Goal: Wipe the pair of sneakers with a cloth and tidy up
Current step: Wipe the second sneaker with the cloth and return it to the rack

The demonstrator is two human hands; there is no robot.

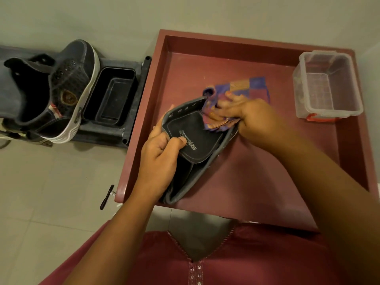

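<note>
Maroon tray, clear container, sneaker

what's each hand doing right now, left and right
Left hand: closed, gripping the tongue of the sneaker.
Right hand: closed, holding the checked cloth bunched against the sneaker's front.

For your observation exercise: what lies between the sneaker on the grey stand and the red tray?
In the head view, an empty black tub sits on the grey stand, between the propped sneaker and the red tray.
</note>
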